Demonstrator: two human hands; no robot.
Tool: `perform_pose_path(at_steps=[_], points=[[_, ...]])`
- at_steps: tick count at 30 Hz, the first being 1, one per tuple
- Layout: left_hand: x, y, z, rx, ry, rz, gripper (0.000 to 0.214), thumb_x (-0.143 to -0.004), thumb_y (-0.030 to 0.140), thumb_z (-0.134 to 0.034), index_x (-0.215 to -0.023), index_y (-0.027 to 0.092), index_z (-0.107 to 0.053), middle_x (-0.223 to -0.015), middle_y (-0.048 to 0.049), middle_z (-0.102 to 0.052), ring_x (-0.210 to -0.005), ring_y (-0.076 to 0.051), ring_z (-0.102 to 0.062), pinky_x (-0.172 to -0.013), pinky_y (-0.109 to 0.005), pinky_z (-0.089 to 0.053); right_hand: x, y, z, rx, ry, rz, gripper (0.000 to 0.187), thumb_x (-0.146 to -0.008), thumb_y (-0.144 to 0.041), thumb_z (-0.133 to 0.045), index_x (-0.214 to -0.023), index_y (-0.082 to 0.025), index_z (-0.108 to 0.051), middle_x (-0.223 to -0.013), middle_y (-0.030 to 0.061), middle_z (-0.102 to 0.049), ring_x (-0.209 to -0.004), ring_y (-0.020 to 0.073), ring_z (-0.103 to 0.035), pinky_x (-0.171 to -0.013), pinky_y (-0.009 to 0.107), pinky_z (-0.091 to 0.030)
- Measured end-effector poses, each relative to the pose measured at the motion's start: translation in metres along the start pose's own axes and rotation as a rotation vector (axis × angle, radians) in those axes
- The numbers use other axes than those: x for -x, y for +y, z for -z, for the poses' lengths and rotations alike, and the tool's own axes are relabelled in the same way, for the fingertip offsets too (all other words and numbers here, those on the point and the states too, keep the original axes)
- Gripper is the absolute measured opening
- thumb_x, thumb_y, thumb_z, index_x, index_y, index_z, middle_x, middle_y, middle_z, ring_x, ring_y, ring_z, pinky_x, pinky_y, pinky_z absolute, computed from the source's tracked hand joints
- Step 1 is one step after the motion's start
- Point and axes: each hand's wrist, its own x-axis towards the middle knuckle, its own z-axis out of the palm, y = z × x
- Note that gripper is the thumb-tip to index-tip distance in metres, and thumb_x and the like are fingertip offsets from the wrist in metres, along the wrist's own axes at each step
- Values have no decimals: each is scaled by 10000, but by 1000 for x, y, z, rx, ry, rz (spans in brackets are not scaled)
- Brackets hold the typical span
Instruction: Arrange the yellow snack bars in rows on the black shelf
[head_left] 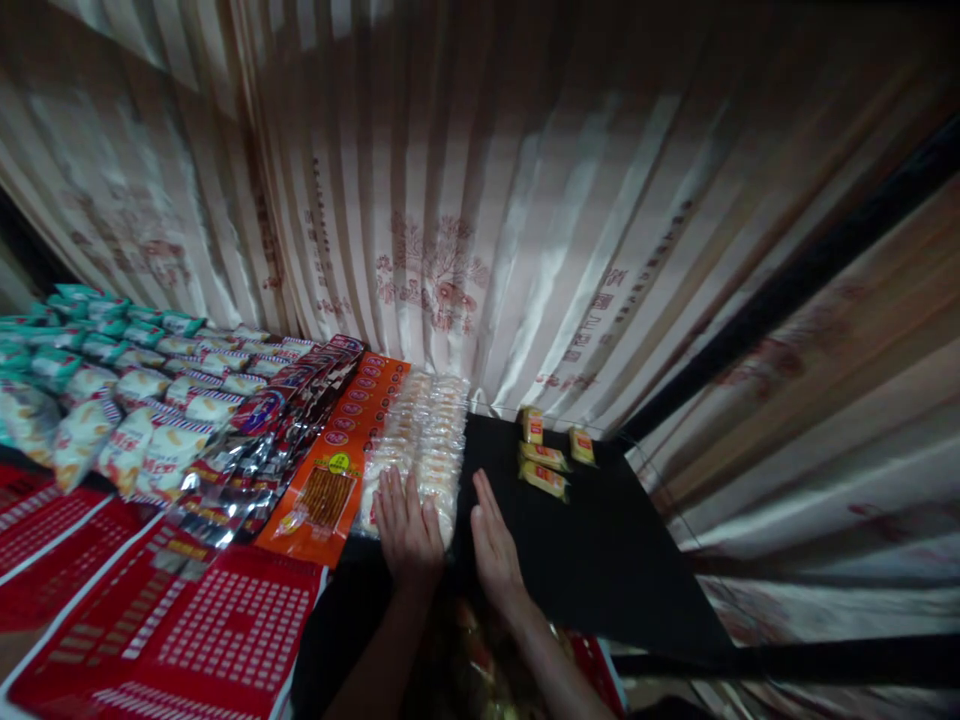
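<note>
The left hand (407,530) lies palm down with its fingers spread wide, pressed flat on the near end of the clear cracker packs (424,435); it grips nothing. The right hand (495,545) is open too, fingers straight and close together, turned on its edge on the black tabletop (615,560) just beside the right side of those packs. Whether it touches them I cannot tell. It holds nothing.

The cracker packs hold pale round biscuits and run in 2 overlapping rows from the hands back toward the curtain (525,200). Touching their left side lies a row of orange snack packs (330,490), the nearest one showing thin brown sticks through a window. Left of that comes a row of dark and silver foil packs (289,410), then white packets with red and blue stripes (169,440), then teal packets (97,320) at the far left. Red printed sheets (225,620) cover the near left of the table.

To the right of the hands, well apart from the rows, 4 small yellow packets (544,457) lie loose on the tabletop near the curtain.
</note>
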Motion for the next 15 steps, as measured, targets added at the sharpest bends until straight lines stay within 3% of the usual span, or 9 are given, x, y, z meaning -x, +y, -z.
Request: perform_pose_path(at_steps=[8, 15], points=[[6, 7, 22, 5, 2, 7, 435, -872, 222, -353, -1281, 89, -420, -1365, -173, -400, -1340, -265, -220, -1071, -495, -231, 36, -3, -25, -101, 85, -63, 608, -899, -495, -222, -1333, -96, -368, -1412, 131, -330, -1305, 210, -306, -1078, 469, -274], [24, 12, 54, -31, -96, -39, 267, -848, 205, -414, -1022, 147, -607, -1093, -124, -548, -1070, -234, -482, -914, -381, -416, 50, -8, -23, -35, 66, -63, 564, -883, -473, -267, -1260, -103, -465, -1352, 150, -428, -1261, 220, -382, -1053, 439, -316]])
